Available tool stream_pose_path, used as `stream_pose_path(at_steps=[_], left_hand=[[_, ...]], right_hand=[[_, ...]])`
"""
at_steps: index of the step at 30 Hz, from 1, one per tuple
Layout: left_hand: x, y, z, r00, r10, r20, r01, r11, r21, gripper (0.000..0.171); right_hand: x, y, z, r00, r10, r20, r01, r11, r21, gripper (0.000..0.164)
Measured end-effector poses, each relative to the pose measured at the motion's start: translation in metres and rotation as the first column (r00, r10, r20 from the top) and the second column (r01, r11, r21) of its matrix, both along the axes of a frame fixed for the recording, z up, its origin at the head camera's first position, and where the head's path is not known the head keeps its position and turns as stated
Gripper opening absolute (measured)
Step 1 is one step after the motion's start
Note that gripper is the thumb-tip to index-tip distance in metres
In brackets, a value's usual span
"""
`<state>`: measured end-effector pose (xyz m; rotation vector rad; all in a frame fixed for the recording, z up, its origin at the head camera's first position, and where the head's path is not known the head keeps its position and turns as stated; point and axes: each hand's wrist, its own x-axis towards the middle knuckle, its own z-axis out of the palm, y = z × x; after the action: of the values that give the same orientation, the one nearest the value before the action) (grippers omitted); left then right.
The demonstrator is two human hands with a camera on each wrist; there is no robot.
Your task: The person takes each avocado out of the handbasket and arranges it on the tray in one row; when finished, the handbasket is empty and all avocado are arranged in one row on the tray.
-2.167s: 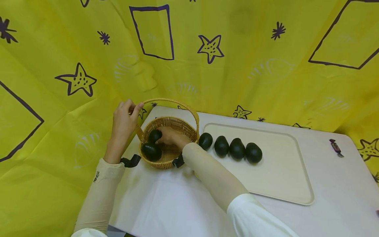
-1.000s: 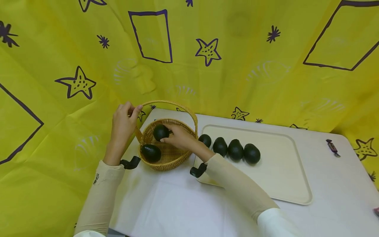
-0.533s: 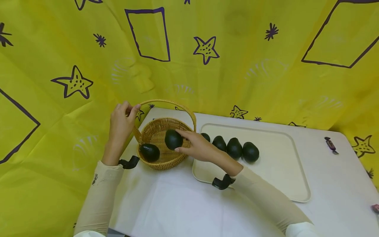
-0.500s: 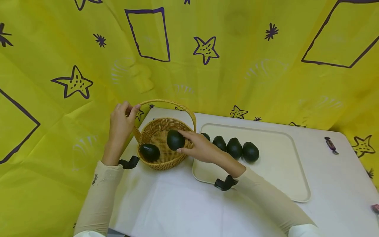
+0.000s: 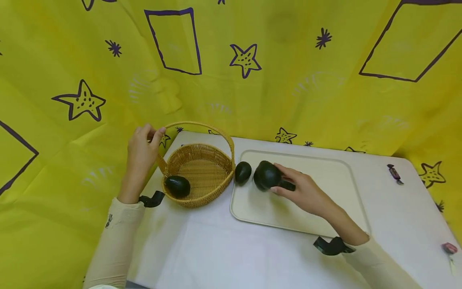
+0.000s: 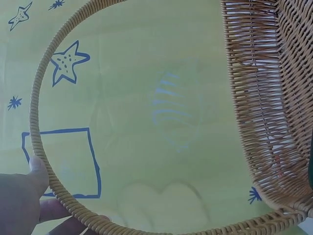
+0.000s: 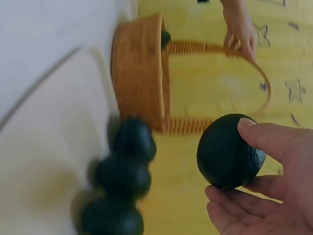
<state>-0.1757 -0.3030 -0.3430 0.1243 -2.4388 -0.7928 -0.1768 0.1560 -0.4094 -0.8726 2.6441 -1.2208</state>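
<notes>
My left hand grips the arched handle of a wicker basket; in the left wrist view its thumb and fingers lie around the rim-like handle. One dark green avocado lies inside the basket at the left. Over the tray, my right hand holds another avocado between thumb and fingers. It partly hides the avocados standing in a row on the tray; the leftmost avocado shows fully. The right wrist view shows the held avocado apart from the row's nearest avocado.
The basket stands on the white table, just left of the tray. A wrapped candy lies right of the tray, and a pinkish-red wrapped item sits at the right edge. A yellow patterned curtain hangs behind.
My right hand has lifted an avocado out of the basket and carried it right, over the tray. My left hand has stayed on the handle.
</notes>
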Motion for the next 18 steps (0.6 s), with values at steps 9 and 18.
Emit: stream_pose_path(at_steps=[9, 18], left_hand=[[0.003, 0.001, 0.003, 1.0, -0.011, 0.014, 0.011, 1.0, 0.019, 0.05], [0.004, 0.002, 0.004, 1.0, -0.022, 0.015, 0.022, 1.0, 0.021, 0.048]], right_hand=[[-0.007, 0.098, -0.003, 0.969, -0.248, -0.02, 0.249, 0.962, 0.109, 0.081], [-0.013, 0.141, -0.033, 0.955, -0.292, 0.05, 0.273, 0.933, 0.234, 0.084]])
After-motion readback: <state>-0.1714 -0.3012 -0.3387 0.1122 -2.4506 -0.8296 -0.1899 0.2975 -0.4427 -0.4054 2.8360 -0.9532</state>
